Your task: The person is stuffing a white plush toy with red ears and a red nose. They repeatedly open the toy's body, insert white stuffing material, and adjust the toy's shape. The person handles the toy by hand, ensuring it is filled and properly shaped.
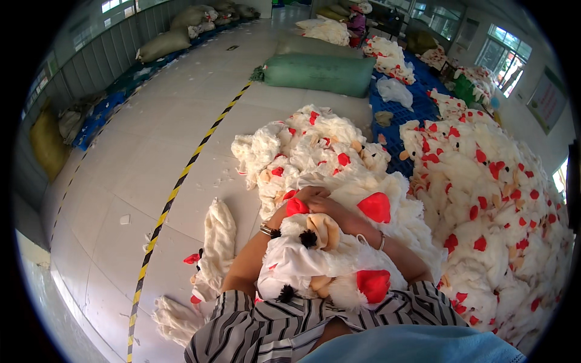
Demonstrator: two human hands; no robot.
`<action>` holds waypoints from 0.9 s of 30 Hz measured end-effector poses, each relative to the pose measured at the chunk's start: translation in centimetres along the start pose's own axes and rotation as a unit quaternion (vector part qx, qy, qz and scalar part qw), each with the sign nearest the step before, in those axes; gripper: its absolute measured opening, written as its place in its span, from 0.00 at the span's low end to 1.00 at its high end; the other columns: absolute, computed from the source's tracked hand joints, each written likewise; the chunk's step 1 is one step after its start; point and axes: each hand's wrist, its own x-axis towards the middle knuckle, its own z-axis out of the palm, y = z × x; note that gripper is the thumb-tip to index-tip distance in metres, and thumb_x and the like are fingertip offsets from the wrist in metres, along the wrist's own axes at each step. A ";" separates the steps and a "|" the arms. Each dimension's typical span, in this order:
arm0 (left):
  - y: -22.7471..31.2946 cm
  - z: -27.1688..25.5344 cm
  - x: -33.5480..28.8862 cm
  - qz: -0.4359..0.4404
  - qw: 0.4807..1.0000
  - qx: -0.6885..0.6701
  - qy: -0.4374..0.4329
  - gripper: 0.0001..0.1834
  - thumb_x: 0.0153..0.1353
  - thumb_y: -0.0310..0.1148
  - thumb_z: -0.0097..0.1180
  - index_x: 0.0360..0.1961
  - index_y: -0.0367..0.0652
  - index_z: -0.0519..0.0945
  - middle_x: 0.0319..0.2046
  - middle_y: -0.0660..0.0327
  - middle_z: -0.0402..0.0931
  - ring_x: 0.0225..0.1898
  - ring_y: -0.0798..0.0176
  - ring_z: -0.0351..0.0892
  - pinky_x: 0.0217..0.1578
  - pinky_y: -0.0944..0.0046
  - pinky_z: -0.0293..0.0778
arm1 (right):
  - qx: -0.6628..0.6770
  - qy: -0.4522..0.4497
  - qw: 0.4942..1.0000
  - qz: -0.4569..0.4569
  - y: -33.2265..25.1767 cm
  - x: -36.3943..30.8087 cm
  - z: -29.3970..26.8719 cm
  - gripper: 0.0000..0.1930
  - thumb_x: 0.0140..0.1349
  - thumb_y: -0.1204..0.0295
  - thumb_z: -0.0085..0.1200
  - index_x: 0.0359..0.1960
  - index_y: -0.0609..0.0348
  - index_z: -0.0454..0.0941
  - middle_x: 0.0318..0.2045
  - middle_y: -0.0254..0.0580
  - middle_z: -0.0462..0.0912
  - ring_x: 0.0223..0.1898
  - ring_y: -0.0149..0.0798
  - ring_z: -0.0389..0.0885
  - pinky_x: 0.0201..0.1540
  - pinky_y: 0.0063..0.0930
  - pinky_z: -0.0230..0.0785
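Several unstuffed white plush toy skins [321,257] with red patches, tan pieces and black tufts are bunched between my forearms, against my striped top. Just beyond them my left hand [307,195] and my right hand [331,209] come together, fingers curled at the red-tipped end of a skin. Both look closed on the plush; the fingertips are partly hidden. Past my hands lies a loose heap of the same skins [315,142]. A single limp skin [216,239] lies on the floor left of my left forearm.
A large pile of skins [484,199] rises at the right, by blue pallets [396,136]. A stuffed green sack [318,74] lies ahead. Yellow-black tape [175,189] crosses the tiled floor at left. Sacks [163,45] line the left wall; a person [358,23] is far back.
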 end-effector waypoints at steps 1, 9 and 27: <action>-0.6 0.0 0.1 -0.006 1.000 -0.005 0.001 0.20 0.64 0.29 0.54 0.56 0.35 0.72 0.50 0.59 0.76 0.53 0.69 0.73 0.53 0.70 0.69 | -0.008 0.002 1.000 -0.015 -0.3 0.0 -0.2 0.15 0.60 0.72 0.46 0.48 0.60 0.75 0.47 0.47 0.75 0.53 0.45 0.72 0.57 0.34 0.61; 0.5 -2.0 4.6 -0.034 0.990 0.099 -0.093 0.14 0.66 0.33 0.52 0.48 0.37 0.78 0.42 0.64 0.79 0.44 0.73 0.75 0.47 0.71 0.71 | -0.026 -0.011 0.999 0.027 0.6 -0.1 -0.3 0.16 0.58 0.70 0.48 0.47 0.61 0.74 0.46 0.47 0.75 0.52 0.47 0.72 0.55 0.36 0.62; 34.5 -3.9 2.9 0.687 0.587 0.204 0.376 0.21 0.65 0.31 0.41 0.59 0.36 0.66 0.55 0.52 0.71 0.49 0.61 0.72 0.47 0.62 0.67 | -0.044 0.024 0.998 0.029 0.6 -1.5 -1.2 0.12 0.54 0.69 0.50 0.39 0.62 0.71 0.39 0.48 0.75 0.45 0.51 0.73 0.48 0.37 0.66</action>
